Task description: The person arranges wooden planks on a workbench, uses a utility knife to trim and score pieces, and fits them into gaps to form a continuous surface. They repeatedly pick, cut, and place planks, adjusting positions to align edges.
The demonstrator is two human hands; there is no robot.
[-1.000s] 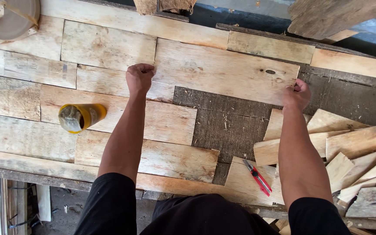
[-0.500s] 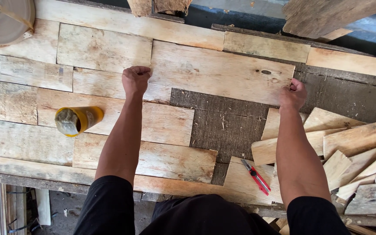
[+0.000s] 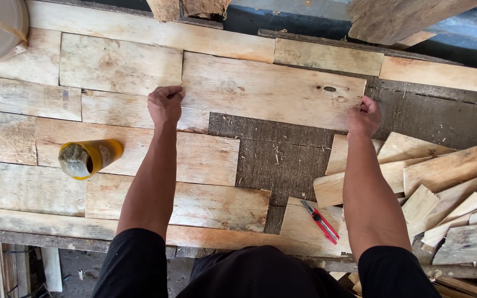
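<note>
My left hand (image 3: pixel 165 105) curls on the wide pine board (image 3: pixel 271 91) at nine o'clock, right hand (image 3: pixel 364 117) pinching its three-o'clock corner, squaring it against neighbouring planks (image 3: pixel 122 66).

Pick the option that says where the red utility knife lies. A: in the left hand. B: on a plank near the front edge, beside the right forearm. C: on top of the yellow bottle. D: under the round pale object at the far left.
B: the red utility knife lies loose on a plank by the right forearm, while both hands grip the wide board.
</note>
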